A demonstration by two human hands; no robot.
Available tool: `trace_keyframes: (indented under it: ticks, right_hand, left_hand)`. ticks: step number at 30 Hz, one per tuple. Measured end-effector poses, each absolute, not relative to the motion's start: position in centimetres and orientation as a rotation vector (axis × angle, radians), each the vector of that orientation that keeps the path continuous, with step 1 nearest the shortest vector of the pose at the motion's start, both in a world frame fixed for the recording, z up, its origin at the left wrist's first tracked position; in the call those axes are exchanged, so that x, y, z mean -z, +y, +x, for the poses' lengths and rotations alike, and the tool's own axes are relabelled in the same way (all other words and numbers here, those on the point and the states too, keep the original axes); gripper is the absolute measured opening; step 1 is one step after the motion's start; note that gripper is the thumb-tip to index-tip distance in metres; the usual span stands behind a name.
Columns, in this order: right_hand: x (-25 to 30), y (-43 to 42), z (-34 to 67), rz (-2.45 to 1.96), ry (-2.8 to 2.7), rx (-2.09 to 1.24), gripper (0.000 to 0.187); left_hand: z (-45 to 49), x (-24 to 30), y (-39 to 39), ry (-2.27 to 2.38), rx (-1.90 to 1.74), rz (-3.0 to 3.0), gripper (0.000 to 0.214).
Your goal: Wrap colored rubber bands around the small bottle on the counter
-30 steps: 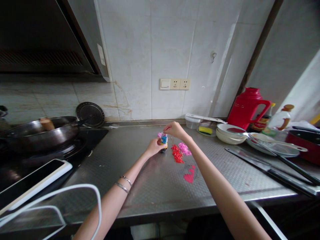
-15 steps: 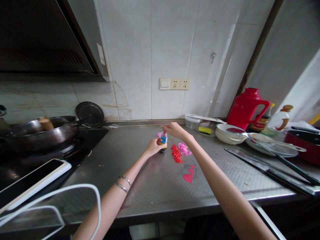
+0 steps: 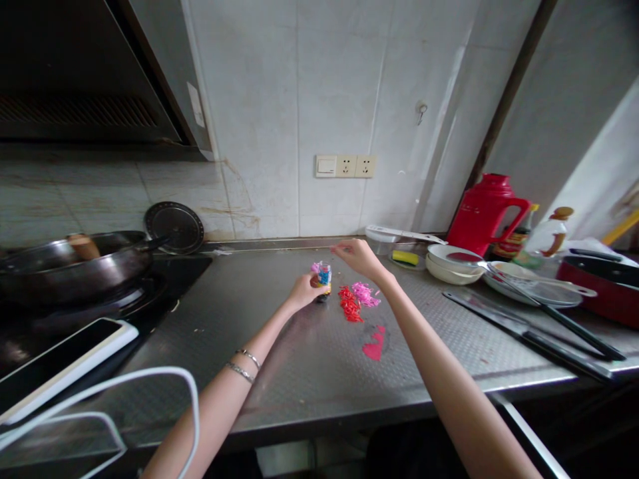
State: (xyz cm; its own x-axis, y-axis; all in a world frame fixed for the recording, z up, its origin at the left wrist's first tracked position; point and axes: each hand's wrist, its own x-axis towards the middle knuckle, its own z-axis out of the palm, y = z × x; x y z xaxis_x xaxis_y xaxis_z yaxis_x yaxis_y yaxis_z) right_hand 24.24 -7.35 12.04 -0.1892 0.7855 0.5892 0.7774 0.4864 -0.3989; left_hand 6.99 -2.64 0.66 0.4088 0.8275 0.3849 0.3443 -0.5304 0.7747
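Jar [image 3: 325, 277] upright on surface [image 3: 269, 346]; blue bits [image 3: 324, 273] above yellow [image 3: 327, 288], dark bottom. Left hand [image 3: 302, 291] grip wrapped round it. Right hand [image 3: 357, 257] beside/above rim, can't tell if grip pinches anything. Clear dish [image 3: 421, 265] holds yellow sponge [image 3: 405, 257].

A pale tiled wall [image 3: 249, 100], stained brown near a dark range hood [image 3: 74, 66], rises behind a metal countertop [image 3: 309, 372].

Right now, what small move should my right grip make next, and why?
Perhaps lower the right grip to the red pieces: they lie in a heap beside the jar, which the left grip holds upright. Whether the right grip holds something, I cannot tell.
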Motion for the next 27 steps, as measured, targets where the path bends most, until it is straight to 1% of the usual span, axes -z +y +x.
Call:
trace_keyframes:
  ticks: [2,4,9,12,15,19,22,27]
  right_hand:
    - [-11.0,-7.6,25.8,-1.309,-1.945,-0.053,0.025]
    - [-9.4,-8.0,27.1,-1.411,-2.024,-0.101,0.020]
    - [-5.1,-10.6,28.6,-1.641,-2.219,-0.196,0.017]
    - [-3.5,-12.3,28.6,-1.708,-2.221,-0.174,0.015]
    - [-2.6,-13.2,28.7,-1.777,-2.203,-0.212,0.018]
    - [-1.9,-13.2,29.2,-1.665,-2.274,-0.306,0.025]
    - [-1.4,-13.0,29.3,-1.612,-2.301,-0.296,0.022]
    - [-1.3,-13.1,28.7,-1.671,-2.288,-0.255,0.017]
  left_hand:
    - [7.0,-0.7,-2.6,0.979,-1.029,2.048,0.026]
    - [7.0,-0.8,-2.6,0.970,-1.033,2.027,0.026]
    - [7.0,-0.8,-2.7,0.957,-1.058,2.023,0.028]
    - [7.0,-0.8,-2.8,0.936,-1.065,2.023,0.027]
    - [7.0,-0.7,-2.7,0.932,-1.072,2.030,0.028]
    - [7.0,-0.5,-2.4,0.914,-1.066,2.036,0.029]
    - [7.0,-0.1,-2.1,0.901,-1.073,2.048,0.030]
    - [7.0,0.3,-1.6,0.906,-1.076,2.073,0.029]
